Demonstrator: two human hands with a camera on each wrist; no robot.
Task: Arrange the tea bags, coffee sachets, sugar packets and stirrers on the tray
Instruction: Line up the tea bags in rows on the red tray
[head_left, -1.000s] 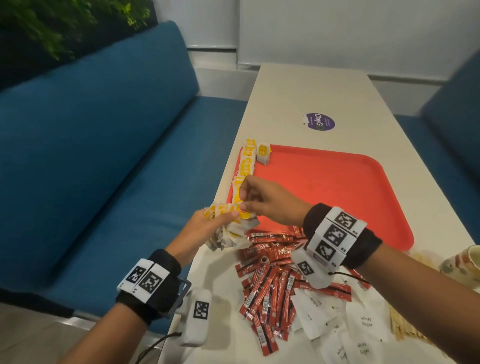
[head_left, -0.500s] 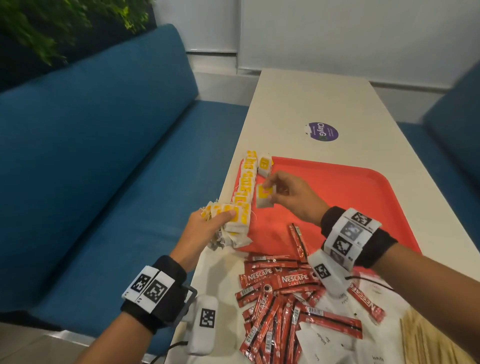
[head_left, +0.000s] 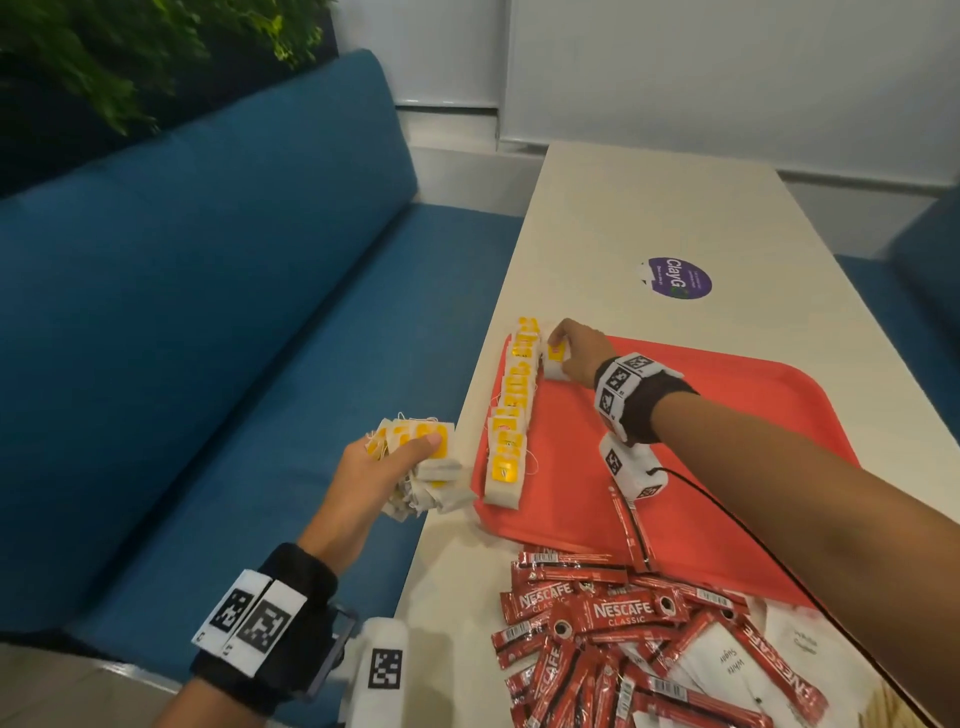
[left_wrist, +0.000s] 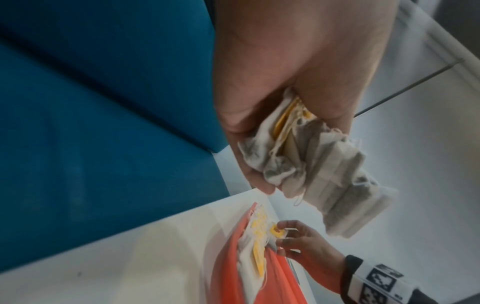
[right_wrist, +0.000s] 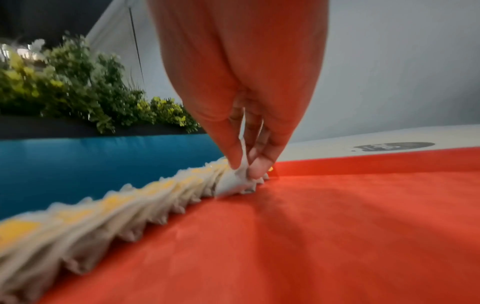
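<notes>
A red tray (head_left: 717, 467) lies on the cream table (head_left: 649, 208). Along its left edge runs a row of yellow-tagged tea bags (head_left: 511, 410). My right hand (head_left: 563, 348) pinches one tea bag (head_left: 555, 361) at the far end of that row, low on the tray; the right wrist view shows thumb and fingers (right_wrist: 255, 170) on the bag (right_wrist: 233, 183). My left hand (head_left: 395, 457) grips a bundle of tea bags (head_left: 426, 467) off the table's left edge, also seen in the left wrist view as a crumpled stack (left_wrist: 324, 164). Red coffee sachets (head_left: 597, 623) and white sugar packets (head_left: 722, 670) lie in a heap in front of the tray.
One coffee sachet (head_left: 631, 530) lies across the tray's near rim. A purple round sticker (head_left: 675, 278) marks the table beyond the tray. A blue bench (head_left: 208, 338) runs along the left, with plants (head_left: 130, 52) behind it. A cable from my right wrist crosses the tray.
My right hand took a tea bag from the bundle in my left hand and carried it to the far end of the row on the tray. The left hand stayed put.
</notes>
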